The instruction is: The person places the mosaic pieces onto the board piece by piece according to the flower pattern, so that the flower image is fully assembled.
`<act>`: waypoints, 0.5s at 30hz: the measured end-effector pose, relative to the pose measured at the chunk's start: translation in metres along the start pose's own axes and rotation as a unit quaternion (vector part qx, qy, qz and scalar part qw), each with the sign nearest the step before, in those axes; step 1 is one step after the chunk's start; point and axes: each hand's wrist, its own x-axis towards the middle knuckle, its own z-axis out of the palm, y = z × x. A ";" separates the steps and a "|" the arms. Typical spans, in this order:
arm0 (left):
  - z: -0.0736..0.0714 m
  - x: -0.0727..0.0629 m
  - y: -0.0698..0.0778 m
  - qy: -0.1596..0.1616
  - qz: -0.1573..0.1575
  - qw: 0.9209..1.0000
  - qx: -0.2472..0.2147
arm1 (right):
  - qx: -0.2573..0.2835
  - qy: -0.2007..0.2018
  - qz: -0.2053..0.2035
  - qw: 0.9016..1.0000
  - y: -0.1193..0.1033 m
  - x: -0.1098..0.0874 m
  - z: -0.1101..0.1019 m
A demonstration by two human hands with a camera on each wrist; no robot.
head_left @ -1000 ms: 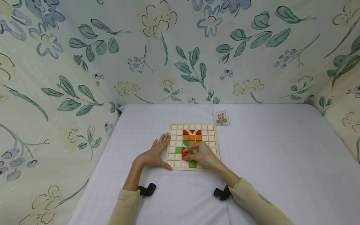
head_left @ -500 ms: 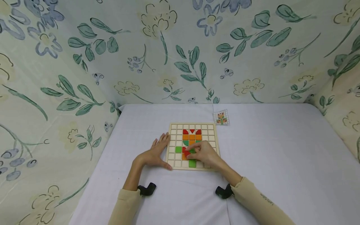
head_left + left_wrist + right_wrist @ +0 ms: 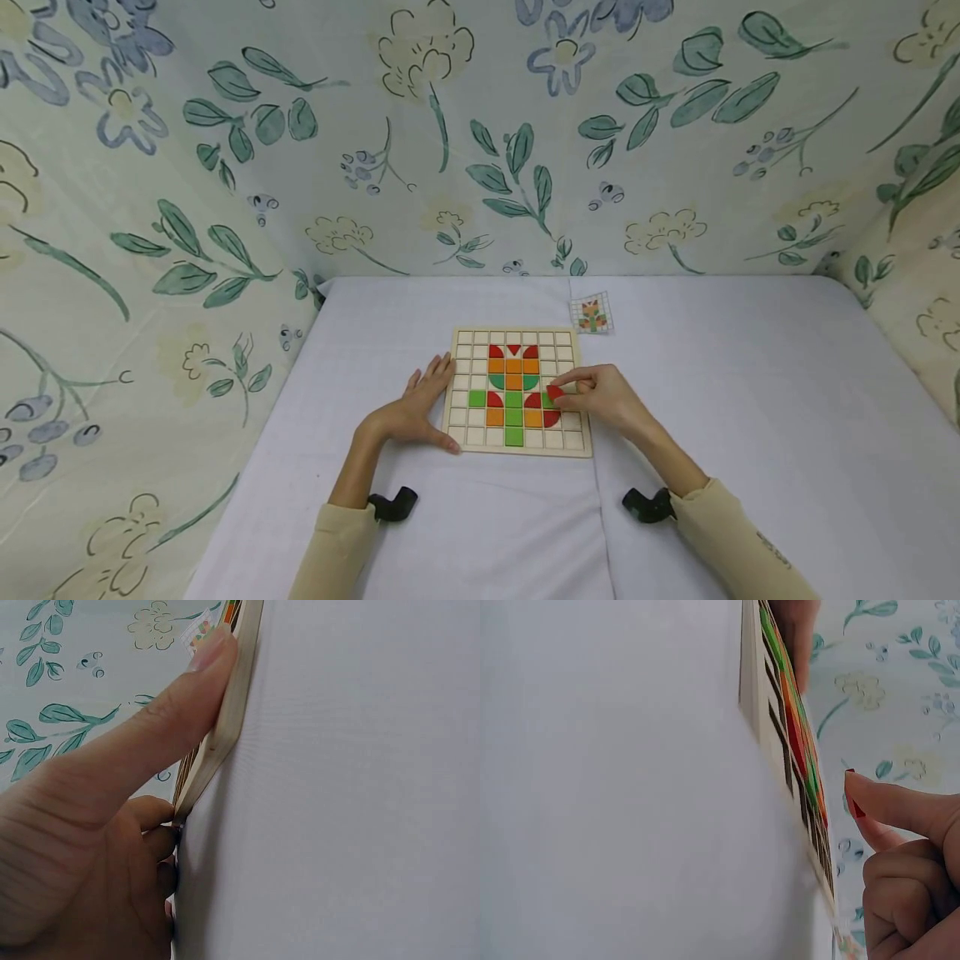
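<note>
A square wooden grid board point(image 3: 474, 437) lies on the white tabletop, with red, orange and green tiles set in its cells as a flower-like pattern. My right hand point(image 3: 609, 400) pinches a small red tile point(image 3: 553, 392) between thumb and index finger, over the board's right side and close to a light green tile point(image 3: 547, 401). In the right wrist view that red tile point(image 3: 855, 795) appears edge-on, apart from the board. My left hand point(image 3: 408, 415) touches the board's left edge with spread fingers, its thumb near the front left corner; the thumb point(image 3: 180, 705) lies along the frame in the left wrist view.
Behind the board's far right corner lies a small printed card point(image 3: 592, 313) showing a similar pattern on a grid. The white cloth point(image 3: 750, 400) covers the table. A floral curtain point(image 3: 480, 150) stands behind and at both sides.
My right hand has moved right across the board, carrying the red tile from the lower left of the pattern to its right side. My left hand has stayed put.
</note>
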 end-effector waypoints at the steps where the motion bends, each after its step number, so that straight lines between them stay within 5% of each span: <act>1: 0.000 0.000 0.000 0.000 0.000 1.000 0.000 | -0.003 0.008 0.005 1.000 0.005 -0.001 -0.008; 8: 0.000 0.000 0.000 0.000 -0.002 1.000 -0.004 | -0.042 0.039 0.037 0.998 0.040 -0.008 -0.050; 15: 0.001 0.002 -0.001 0.002 -0.002 1.000 0.001 | -0.035 0.032 0.034 0.998 0.051 -0.009 -0.061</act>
